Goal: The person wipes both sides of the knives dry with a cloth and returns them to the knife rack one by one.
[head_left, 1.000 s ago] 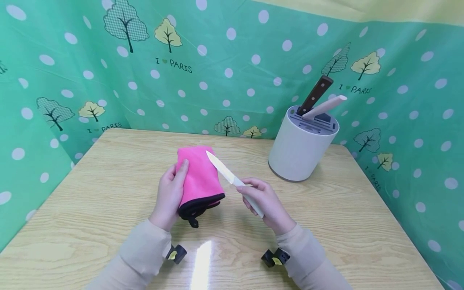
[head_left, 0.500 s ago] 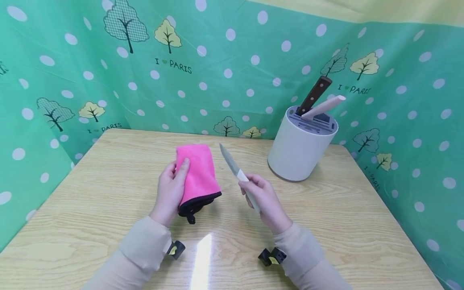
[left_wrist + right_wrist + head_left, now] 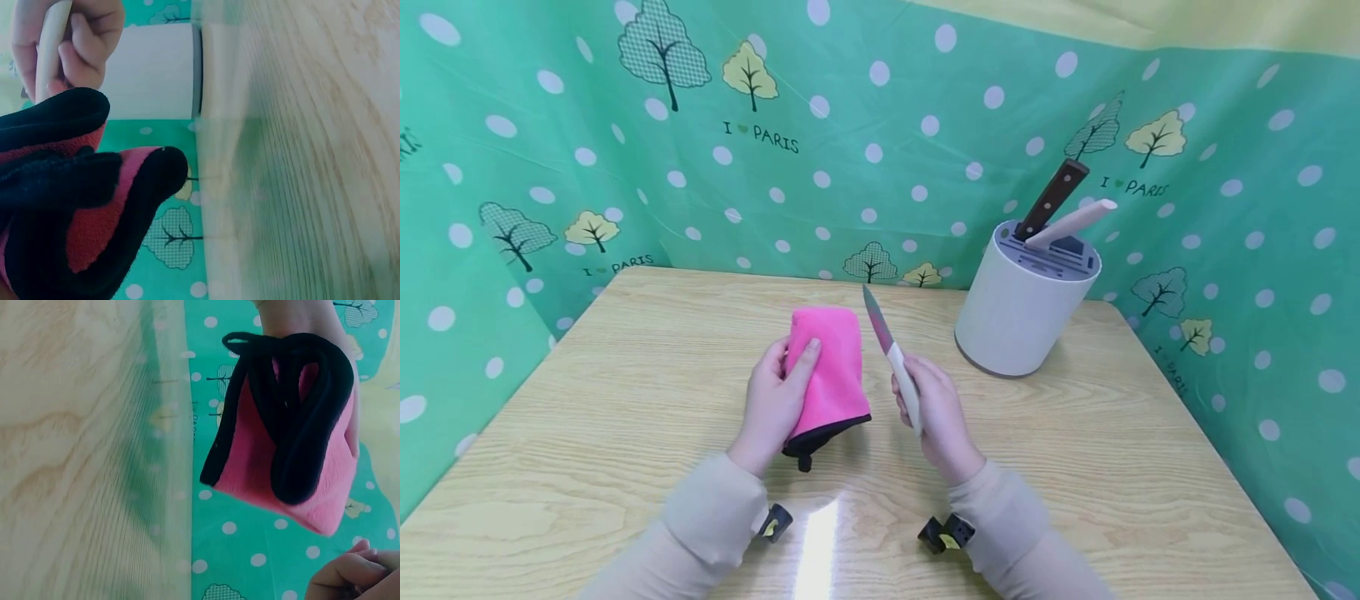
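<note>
A folded pink cloth (image 3: 833, 367) with black edging and a small hanging loop is held up over the table by my left hand (image 3: 778, 400), thumb across its front. My right hand (image 3: 936, 408) grips a knife by its white handle (image 3: 904, 379), fingers curled round it. The blade (image 3: 877, 317) points up and away, just right of the cloth and apart from it, with a pink tint on its side. In the left wrist view the cloth's folded layers (image 3: 94, 237) show in front, the right hand (image 3: 94, 37) behind. The blade is out of sight in the right wrist view.
A round white knife block (image 3: 1018, 308) stands at the back right of the wooden table (image 3: 647, 375). A brown-handled knife (image 3: 1052, 198) and a pale pink-handled knife (image 3: 1075, 223) stick up from its slots. A green printed curtain (image 3: 865, 125) hangs behind.
The blade was over the cloth a second ago, then moved off to its right and turned more upright. The left hand and cloth have shifted slightly right.
</note>
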Tool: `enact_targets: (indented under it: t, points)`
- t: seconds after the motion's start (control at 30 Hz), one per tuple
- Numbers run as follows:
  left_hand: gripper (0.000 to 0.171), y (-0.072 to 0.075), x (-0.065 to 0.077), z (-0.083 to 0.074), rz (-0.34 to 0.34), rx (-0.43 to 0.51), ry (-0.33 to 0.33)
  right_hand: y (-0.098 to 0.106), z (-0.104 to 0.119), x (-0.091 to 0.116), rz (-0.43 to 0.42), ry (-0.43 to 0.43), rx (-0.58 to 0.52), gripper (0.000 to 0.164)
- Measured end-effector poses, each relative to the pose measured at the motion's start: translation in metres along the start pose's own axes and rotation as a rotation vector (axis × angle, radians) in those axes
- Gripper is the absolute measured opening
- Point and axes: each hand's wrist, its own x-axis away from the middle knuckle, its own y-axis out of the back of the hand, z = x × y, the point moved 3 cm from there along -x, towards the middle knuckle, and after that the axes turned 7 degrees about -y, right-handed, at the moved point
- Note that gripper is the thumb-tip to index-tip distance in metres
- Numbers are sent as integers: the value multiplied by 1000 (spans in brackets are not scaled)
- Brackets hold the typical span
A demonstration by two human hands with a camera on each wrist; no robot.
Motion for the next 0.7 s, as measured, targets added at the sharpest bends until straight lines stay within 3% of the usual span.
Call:
enact_targets:
  t: [0.3, 0.7]
  points:
    - [50, -10, 5, -2, 46, -34, -39, -11, -4, 0, -5, -6, -7, 39]
    - [49, -16, 13, -7, 54, -88, -93, -21, -6, 2, 13, 1, -18, 41]
